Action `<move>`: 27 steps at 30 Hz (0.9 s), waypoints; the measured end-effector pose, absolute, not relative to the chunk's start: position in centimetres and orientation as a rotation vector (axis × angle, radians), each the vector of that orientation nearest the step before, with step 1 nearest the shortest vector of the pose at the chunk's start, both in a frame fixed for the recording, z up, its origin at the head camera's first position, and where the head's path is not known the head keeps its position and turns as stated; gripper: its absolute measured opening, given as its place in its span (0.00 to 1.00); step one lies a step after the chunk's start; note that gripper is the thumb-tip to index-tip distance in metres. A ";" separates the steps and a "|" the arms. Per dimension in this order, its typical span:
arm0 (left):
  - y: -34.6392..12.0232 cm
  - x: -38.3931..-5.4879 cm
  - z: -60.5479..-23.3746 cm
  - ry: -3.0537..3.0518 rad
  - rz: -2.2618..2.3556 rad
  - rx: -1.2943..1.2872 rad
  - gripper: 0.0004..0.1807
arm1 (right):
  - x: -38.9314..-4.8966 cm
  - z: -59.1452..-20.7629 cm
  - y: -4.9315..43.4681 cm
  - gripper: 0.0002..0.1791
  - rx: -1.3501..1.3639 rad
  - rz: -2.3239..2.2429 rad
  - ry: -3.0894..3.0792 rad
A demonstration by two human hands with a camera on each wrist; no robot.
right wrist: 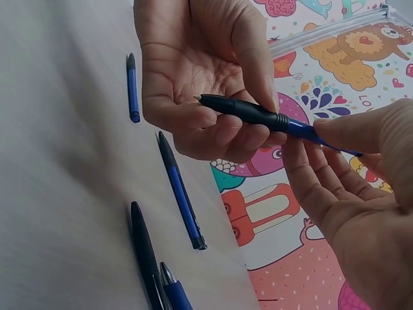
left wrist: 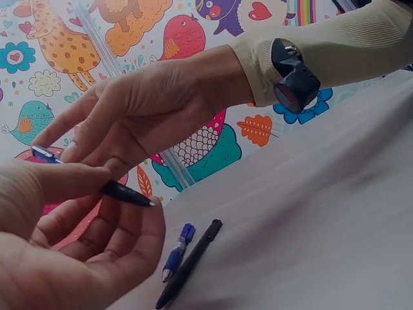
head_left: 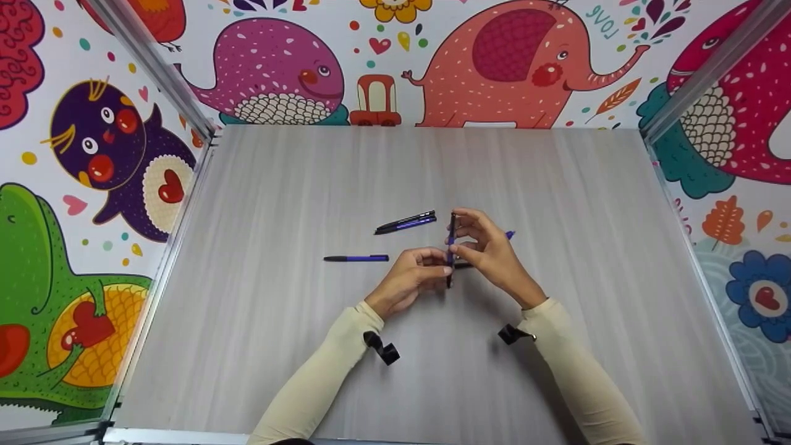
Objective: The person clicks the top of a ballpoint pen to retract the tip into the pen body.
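Note:
My left hand (head_left: pixel 409 281) and right hand (head_left: pixel 497 256) both hold one ballpoint pen (head_left: pixel 452 230) above the table. In the right wrist view this pen (right wrist: pixel 244 110) has a black grip, a blue barrel and its writing tip exposed. Left thumb and fingers pinch the black grip near the tip end. The right thumb and fingers pinch the blue barrel towards its other end. Beneath the right hand lie a black pen (left wrist: pixel 190 265) and a shorter blue pen (left wrist: pixel 177 252) with a clear section, side by side; the head view shows them only partly.
To the left of my hands lies a blue pen with a black grip (head_left: pixel 356 258). Farther back are blue and black barrels (head_left: pixel 405 223); whether one pen or two, I cannot tell. Pale wood-look table (head_left: pixel 278 185), with metal frame and printed cartoon walls around it.

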State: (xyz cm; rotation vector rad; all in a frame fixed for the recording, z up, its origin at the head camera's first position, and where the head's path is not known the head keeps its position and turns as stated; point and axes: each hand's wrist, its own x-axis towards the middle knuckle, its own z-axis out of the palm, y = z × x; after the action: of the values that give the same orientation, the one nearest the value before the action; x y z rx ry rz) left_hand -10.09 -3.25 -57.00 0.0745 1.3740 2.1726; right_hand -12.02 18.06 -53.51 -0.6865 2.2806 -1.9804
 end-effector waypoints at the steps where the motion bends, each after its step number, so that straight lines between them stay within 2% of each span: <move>1: -3.2 -10.1 -57.0 1.368 2.177 0.069 0.10 | -12.0 -53.5 18.1 0.36 -0.687 -1.977 2.283; 14: -2.5 -9.5 -57.3 1.385 2.216 -0.036 0.11 | -12.0 -53.8 18.5 0.35 -0.658 -1.957 2.309; 27: -2.5 -10.1 -56.8 1.424 2.218 -0.006 0.10 | -12.5 -53.5 18.5 0.32 -0.628 -1.990 2.290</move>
State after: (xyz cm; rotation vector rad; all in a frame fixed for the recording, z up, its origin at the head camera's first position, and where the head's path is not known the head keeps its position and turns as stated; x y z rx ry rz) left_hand -10.10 -2.45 -56.82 -0.0055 1.4237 2.2176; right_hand -12.48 18.47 -53.52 -0.6277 2.2904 -1.9899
